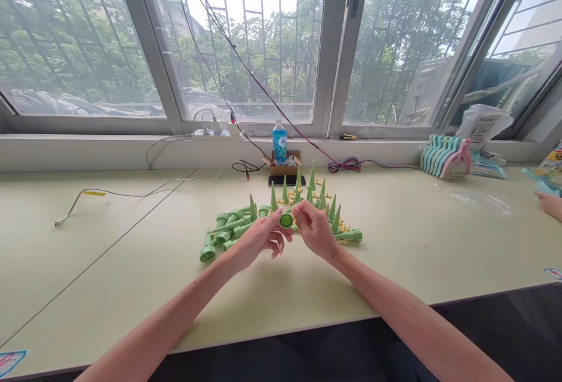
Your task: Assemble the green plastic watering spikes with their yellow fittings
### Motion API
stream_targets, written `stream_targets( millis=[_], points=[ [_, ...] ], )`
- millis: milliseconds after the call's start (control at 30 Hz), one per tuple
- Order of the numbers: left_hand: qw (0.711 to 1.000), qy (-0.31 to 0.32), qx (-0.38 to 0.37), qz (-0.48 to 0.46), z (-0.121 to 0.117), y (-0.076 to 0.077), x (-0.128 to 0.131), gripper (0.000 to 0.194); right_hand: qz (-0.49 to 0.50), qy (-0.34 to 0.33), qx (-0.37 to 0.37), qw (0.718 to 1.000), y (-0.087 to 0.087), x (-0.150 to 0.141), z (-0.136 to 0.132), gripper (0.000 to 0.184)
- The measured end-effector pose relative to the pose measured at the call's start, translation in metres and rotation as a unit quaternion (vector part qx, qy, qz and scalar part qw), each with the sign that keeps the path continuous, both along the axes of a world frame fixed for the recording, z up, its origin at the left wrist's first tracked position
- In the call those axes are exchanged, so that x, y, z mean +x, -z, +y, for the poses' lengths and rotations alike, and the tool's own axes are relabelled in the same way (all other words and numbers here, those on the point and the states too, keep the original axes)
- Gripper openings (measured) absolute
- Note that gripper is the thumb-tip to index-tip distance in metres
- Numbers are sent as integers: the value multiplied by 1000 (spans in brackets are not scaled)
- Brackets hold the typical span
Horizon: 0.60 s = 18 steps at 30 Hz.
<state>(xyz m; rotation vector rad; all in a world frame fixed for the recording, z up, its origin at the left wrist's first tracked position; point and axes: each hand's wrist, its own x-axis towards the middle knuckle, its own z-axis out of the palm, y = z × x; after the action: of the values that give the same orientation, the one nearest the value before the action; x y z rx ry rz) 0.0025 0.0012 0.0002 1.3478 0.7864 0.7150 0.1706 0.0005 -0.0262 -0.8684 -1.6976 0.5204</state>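
My left hand (267,234) is closed around a green plastic watering spike (285,221), its round open end facing me. Close against its right side, my right hand (312,227) has its fingers pinched together; whatever is between the fingertips is hidden. Just beyond both hands lies a pile of similar green spikes (232,227), some on their sides and others standing with pointed tips up (312,177). Small yellow valve pieces (345,224) are scattered among the spikes, mostly on the right part of the pile.
Behind the pile are a black phone (287,181), a small cardboard box (285,169) and a blue bottle (279,143). Cables (346,163) run along the back. Small hangers (445,156) stand at the right, near another person's hand (548,204). A white cable (70,209) lies left.
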Motion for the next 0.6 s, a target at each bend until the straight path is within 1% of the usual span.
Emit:
stream_targets(
  millis=[167, 333, 500, 600],
  points=[
    [1000, 1, 22, 0, -1, 0, -1, 54, 4, -7, -8, 1000, -1, -1, -1, 29],
    [998, 6, 64, 21, -2, -2, -3, 44, 11, -17, -11, 1000, -1, -2, -1, 28],
    [985, -7, 158, 76, -4, -1, -5, 36, -1, 2, -11, 1000, 0, -2, 0, 30],
    [970, -32, 216, 107, -5, 2, -5, 30, -1, 6, -17, 1000, 0, -2, 1, 31]
  ],
)
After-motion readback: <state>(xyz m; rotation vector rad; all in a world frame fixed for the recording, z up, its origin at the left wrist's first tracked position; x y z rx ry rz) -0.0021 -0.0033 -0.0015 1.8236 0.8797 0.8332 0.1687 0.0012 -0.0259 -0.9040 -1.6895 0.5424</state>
